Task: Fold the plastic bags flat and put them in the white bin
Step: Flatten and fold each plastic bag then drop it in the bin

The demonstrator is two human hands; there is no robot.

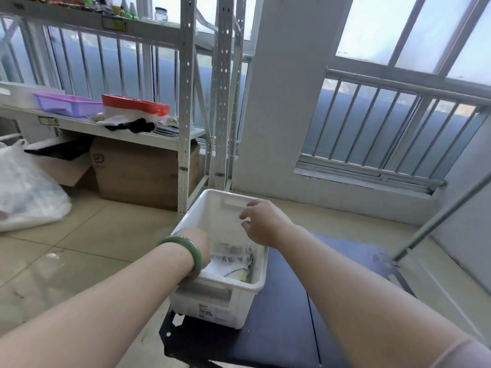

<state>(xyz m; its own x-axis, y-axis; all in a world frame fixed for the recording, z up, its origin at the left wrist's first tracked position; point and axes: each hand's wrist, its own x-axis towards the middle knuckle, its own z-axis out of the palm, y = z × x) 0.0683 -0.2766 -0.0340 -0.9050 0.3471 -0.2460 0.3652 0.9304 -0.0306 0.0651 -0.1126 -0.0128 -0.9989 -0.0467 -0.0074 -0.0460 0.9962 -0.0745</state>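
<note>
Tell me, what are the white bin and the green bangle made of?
White bin: looks like moulded plastic, smooth with a slight sheen. The signs are its thin rolled rim and moulded handle recess.
Green bangle: polished and glossy with a milky green colour, like jade or glass. I cannot tell which.

White bin (233, 301) on dark table (281, 314)

White bin (240, 301): rectangular white plastic, open-topped, upright on dark worktop (279, 320). Moulded grip recess in far wall, printed label on near wall. Sits directly below both hands, with near-left corner under left hand (200, 243) and far-right rim under right hand (263, 221).

Plastic bags (233, 254): low inside bin, between the hands. Uppermost clear with dark lettering, just beside left hand. Beneath it, white film with yellow patch, lying flat. Fold lines not resolvable.
</note>
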